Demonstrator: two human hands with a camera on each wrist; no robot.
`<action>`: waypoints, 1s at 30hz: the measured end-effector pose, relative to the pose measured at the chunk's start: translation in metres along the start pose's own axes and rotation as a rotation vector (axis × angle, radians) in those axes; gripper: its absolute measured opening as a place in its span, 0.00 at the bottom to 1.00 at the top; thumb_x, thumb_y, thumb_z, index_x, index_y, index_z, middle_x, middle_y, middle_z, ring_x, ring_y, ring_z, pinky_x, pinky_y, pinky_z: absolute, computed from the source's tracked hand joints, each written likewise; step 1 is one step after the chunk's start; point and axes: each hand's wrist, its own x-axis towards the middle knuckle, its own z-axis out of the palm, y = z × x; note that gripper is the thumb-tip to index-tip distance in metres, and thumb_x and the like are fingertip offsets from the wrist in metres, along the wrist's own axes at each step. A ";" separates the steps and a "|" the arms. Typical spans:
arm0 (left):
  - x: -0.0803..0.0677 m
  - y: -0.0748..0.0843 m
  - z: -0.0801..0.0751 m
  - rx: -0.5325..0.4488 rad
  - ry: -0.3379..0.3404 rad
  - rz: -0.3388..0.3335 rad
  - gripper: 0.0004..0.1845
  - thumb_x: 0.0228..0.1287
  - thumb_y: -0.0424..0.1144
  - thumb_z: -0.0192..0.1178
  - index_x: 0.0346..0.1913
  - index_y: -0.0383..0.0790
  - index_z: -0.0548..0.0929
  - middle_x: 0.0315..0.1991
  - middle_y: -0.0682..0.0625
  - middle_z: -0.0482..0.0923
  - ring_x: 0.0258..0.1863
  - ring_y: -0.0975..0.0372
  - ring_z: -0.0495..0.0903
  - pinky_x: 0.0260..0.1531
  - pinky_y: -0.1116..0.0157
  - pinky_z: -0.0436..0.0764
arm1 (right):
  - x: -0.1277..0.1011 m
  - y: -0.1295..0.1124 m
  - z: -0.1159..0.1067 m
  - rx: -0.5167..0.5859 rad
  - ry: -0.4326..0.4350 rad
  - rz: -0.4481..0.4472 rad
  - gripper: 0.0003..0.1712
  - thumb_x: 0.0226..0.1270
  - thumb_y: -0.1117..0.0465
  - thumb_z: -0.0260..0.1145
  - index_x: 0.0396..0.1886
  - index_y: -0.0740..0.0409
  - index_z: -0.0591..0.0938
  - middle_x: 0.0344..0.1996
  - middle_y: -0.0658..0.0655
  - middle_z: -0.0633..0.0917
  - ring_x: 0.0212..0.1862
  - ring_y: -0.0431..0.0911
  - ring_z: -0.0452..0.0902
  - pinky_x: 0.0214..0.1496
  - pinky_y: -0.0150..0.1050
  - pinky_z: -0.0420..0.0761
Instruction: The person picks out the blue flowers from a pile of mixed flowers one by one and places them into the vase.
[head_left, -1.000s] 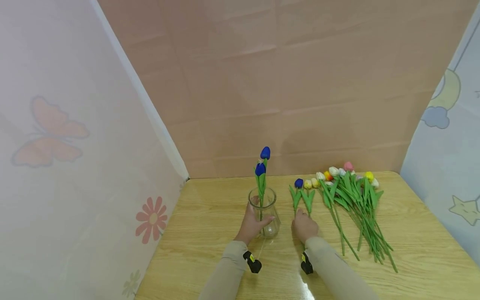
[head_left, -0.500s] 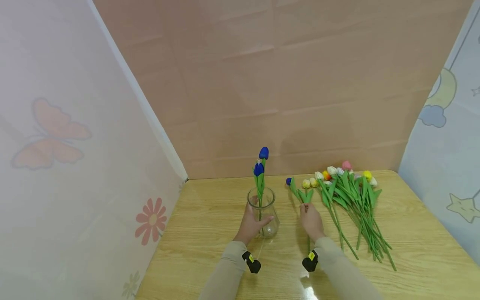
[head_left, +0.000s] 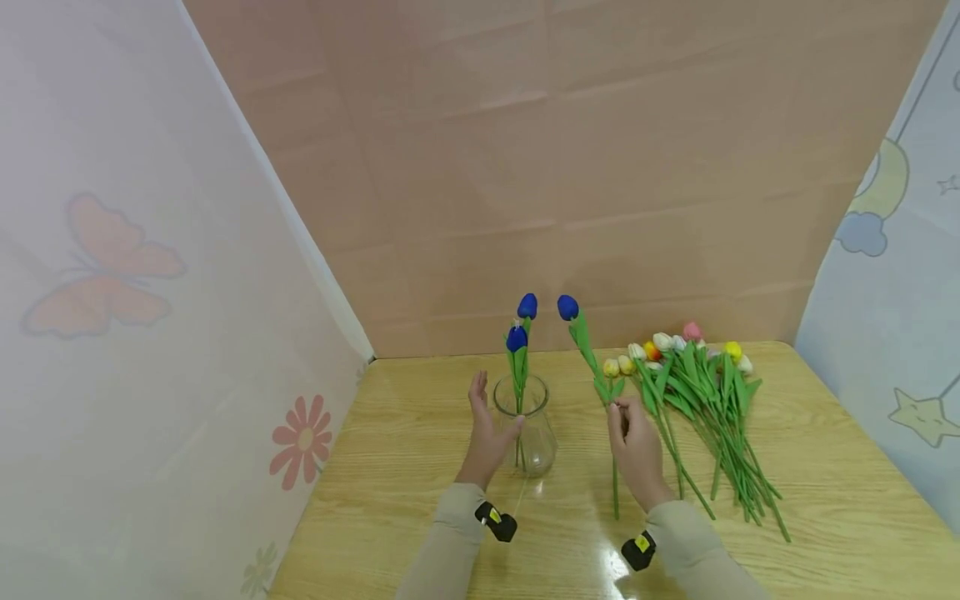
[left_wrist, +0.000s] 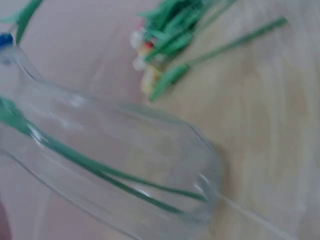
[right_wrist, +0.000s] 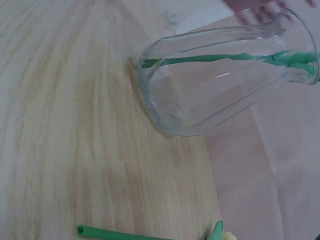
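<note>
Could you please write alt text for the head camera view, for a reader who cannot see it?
A person's right hand lifts a blue tulip by its stem beside a glass vase already holding two blue tulips, while the left hand touches the vase's side. More tulips lie on the wooden table.

Clear glossy glass vase (head_left: 526, 429), glossy wood-grain table (head_left: 825, 492)

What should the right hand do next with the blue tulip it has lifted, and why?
Probably swing the stem tip left over the clear glass vase and lower it in. The right hand pinches the blue artificial tulip upright, its stem end hanging beside the vase, not above the mouth. Two blue tulips already stand inside, and the left hand rests open against the vase.
</note>
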 end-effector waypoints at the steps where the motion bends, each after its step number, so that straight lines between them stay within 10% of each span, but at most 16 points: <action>1: 0.002 0.007 0.000 0.000 0.051 0.097 0.49 0.63 0.32 0.62 0.76 0.42 0.37 0.76 0.42 0.37 0.75 0.46 0.40 0.71 0.42 0.45 | -0.002 -0.001 0.000 -0.004 0.006 -0.025 0.09 0.76 0.65 0.52 0.46 0.66 0.75 0.16 0.46 0.68 0.15 0.32 0.55 0.14 0.29 0.59; 4: 0.008 0.036 0.005 0.067 0.203 0.381 0.36 0.58 0.21 0.57 0.67 0.25 0.53 0.66 0.33 0.54 0.65 0.43 0.58 0.64 0.46 0.60 | -0.006 -0.004 0.001 -0.008 0.031 -0.098 0.08 0.73 0.68 0.53 0.44 0.68 0.75 0.16 0.45 0.69 0.15 0.30 0.55 0.14 0.27 0.58; 7: 0.012 0.071 0.018 0.103 0.199 0.453 0.20 0.61 0.22 0.55 0.57 0.25 0.67 0.51 0.33 0.71 0.49 0.48 0.72 0.51 0.55 0.74 | -0.007 -0.006 0.003 0.004 0.076 -0.171 0.07 0.72 0.69 0.53 0.42 0.69 0.76 0.15 0.47 0.70 0.16 0.29 0.55 0.14 0.26 0.58; 13: 0.008 0.118 0.045 -0.068 -0.239 -0.193 0.27 0.74 0.49 0.51 0.69 0.41 0.63 0.59 0.45 0.73 0.57 0.56 0.74 0.56 0.58 0.76 | -0.005 -0.009 0.007 0.038 0.117 -0.320 0.16 0.77 0.60 0.50 0.40 0.70 0.76 0.15 0.48 0.70 0.18 0.29 0.56 0.16 0.24 0.59; 16: 0.008 0.121 0.053 -0.111 -0.270 -0.310 0.29 0.74 0.51 0.50 0.70 0.40 0.61 0.64 0.45 0.70 0.63 0.54 0.71 0.61 0.53 0.73 | -0.005 -0.010 0.010 0.049 0.121 -0.404 0.21 0.79 0.54 0.48 0.39 0.70 0.77 0.15 0.48 0.71 0.18 0.30 0.57 0.18 0.24 0.61; 23: 0.013 0.118 0.051 -0.164 -0.071 -0.110 0.13 0.75 0.41 0.51 0.52 0.35 0.74 0.44 0.42 0.79 0.40 0.64 0.78 0.44 0.67 0.77 | -0.008 -0.008 0.015 0.019 0.088 -0.476 0.26 0.79 0.49 0.45 0.38 0.67 0.78 0.17 0.48 0.74 0.19 0.31 0.61 0.20 0.25 0.64; 30: 0.021 0.151 0.012 -0.167 0.186 0.213 0.12 0.72 0.36 0.55 0.50 0.30 0.72 0.41 0.38 0.78 0.40 0.66 0.77 0.43 0.68 0.77 | -0.013 0.007 0.012 -0.041 -0.002 -0.417 0.18 0.79 0.55 0.49 0.40 0.64 0.79 0.16 0.45 0.71 0.20 0.30 0.59 0.20 0.24 0.62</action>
